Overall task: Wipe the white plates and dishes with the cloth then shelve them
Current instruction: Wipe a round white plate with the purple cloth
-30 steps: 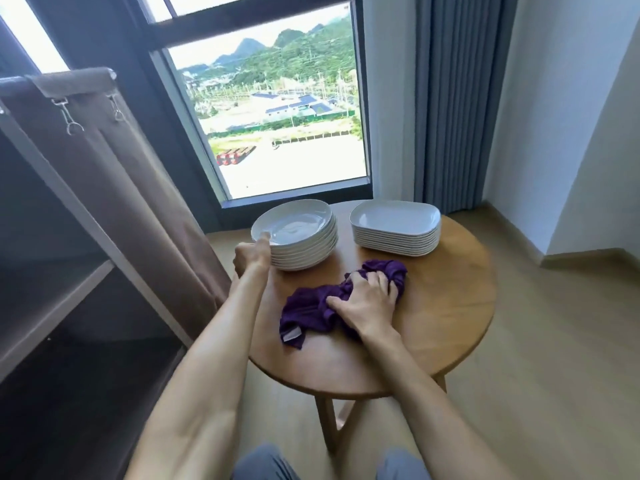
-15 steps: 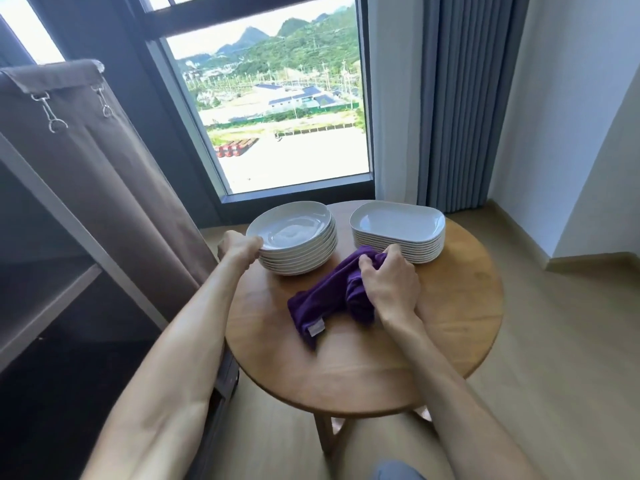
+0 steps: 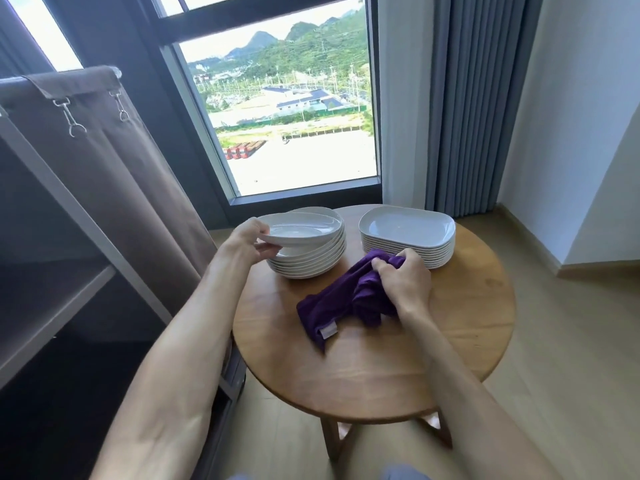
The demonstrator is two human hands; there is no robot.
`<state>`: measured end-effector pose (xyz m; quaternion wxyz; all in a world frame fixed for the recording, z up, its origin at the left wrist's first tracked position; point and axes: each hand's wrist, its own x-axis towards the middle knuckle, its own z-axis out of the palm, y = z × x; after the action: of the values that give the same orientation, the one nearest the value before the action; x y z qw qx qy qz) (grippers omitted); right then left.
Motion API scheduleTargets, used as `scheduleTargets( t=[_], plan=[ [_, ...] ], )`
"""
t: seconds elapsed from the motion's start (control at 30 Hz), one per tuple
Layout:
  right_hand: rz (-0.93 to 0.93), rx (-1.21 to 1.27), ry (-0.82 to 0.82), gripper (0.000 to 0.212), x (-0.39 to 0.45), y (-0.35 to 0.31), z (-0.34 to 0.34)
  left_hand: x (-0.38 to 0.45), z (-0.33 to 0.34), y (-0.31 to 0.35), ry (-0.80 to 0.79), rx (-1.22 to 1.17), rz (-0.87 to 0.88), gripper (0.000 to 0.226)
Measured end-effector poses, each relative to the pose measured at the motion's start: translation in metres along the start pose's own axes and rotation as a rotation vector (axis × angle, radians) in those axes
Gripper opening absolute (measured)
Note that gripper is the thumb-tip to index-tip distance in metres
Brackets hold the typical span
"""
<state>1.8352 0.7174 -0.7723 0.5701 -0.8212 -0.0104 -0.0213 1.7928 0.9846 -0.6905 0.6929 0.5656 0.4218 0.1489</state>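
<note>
A stack of round white plates stands at the back left of the round wooden table. My left hand grips the left rim of the top plate, which is raised and tilted off the stack. Right of it stands a stack of rounded rectangular white dishes. A purple cloth lies bunched in front of the dishes, and my right hand grips its upper end.
An open fabric wardrobe with a bare shelf and brown cover stands at the left, close to the table. A window and grey curtain are behind. Wooden floor lies to the right.
My left hand has lifted the top round plate off its stack. My right hand has bunched the cloth and drawn it back toward the dishes.
</note>
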Motion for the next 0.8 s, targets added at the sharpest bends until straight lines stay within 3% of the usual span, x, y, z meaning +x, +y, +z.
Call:
scheduleTargets(
  t=[0.23, 0.4, 0.53, 0.67, 0.7, 0.8],
  plan=[
    [0.01, 0.411, 0.146, 0.03, 0.011, -0.043, -0.022, -0.05, -0.009, -0.036, -0.09, -0.332, 0.103, 0.048],
    [-0.148, 0.415, 0.163, 0.032, -0.01, -0.102, -0.041, -0.104, -0.016, -0.086, 0.032, -0.433, 0.21, 0.052],
    [-0.378, 0.269, -0.114, 0.023, -0.05, -0.134, -0.022, -0.137, -0.011, -0.124, 0.093, -0.555, 0.217, 0.051],
    [-0.382, -0.041, -0.621, 0.026, -0.088, -0.131, 0.011, -0.15, -0.003, -0.137, 0.104, -0.62, 0.18, 0.05],
    [-0.379, -0.114, -0.632, 0.03, -0.092, -0.124, 0.018, -0.15, -0.003, -0.14, 0.121, -0.643, 0.17, 0.047],
    [-0.412, -0.233, -0.252, 0.04, -0.099, -0.1, 0.031, -0.154, -0.005, -0.155, 0.171, -0.743, 0.152, 0.057]
  ],
)
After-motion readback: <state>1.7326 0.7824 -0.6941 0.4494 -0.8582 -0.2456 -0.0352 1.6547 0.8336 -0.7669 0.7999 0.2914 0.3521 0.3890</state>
